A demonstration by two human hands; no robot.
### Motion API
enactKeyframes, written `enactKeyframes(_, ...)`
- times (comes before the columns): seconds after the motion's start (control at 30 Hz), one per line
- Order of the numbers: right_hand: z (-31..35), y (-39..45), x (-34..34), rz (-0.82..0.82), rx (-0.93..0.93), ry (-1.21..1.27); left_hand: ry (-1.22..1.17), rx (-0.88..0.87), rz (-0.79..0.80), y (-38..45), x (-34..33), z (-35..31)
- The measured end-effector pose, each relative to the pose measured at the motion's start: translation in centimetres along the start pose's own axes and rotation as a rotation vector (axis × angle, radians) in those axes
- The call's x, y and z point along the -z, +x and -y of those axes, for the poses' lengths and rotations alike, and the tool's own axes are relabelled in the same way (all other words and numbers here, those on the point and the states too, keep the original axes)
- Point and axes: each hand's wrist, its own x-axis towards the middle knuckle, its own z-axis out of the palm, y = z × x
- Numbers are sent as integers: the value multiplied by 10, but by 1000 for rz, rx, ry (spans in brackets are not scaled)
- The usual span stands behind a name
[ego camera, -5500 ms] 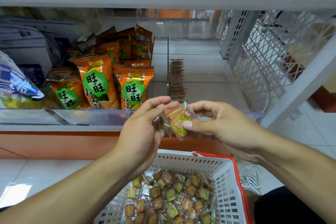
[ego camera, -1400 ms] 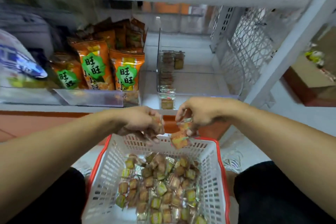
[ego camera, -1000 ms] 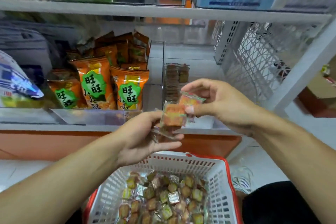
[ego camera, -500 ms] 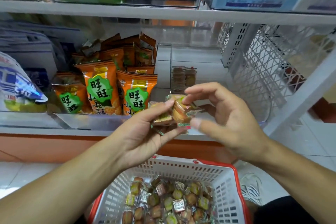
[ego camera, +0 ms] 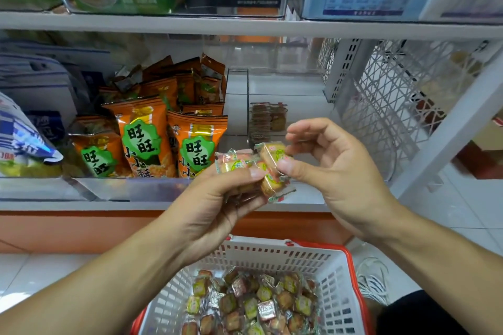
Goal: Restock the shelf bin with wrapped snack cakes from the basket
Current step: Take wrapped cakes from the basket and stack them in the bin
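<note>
My left hand grips a small stack of wrapped snack cakes in front of the shelf edge. My right hand pinches another wrapped cake between thumb and fingers and holds it against that stack. Behind the hands stands the clear shelf bin, with a short row of the same cakes on edge along its left wall. Below, the white basket with a red rim holds several loose wrapped cakes.
Orange snack bags fill the bin to the left. A white shelf board with boxed goods runs overhead. A white perforated side panel and a slanted upright close the shelf on the right. My shoe is beside the basket.
Both hands rose from the basket to shelf height with cakes. Over the last half second the right hand's cake has come against the stack in my left hand.
</note>
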Motion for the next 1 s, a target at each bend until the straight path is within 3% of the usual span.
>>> enactKeyframes(0.2,7,-2,3,14,-304,54,-16,-108,52,1,2,-2)
enactKeyframes(0.43,9,-6,2,22,-614,-104,26,-204,-10,2,3,0)
enactKeyframes(0.6,6,-14,-12,112,-799,234,164,-305,-26,1,3,4)
enactKeyframes(0.7,7,-15,-16,139,-810,444,300,-361,-52,1,4,7)
enactKeyframes(0.8,7,-13,-16,-16,-799,483,331,-385,-89,0,5,7)
enactKeyframes(0.9,9,-7,-9,-129,-696,396,206,-253,-187,2,2,3)
enactKeyframes(1.0,14,0,0,-67,-649,292,-9,-34,-258,2,-1,-2)
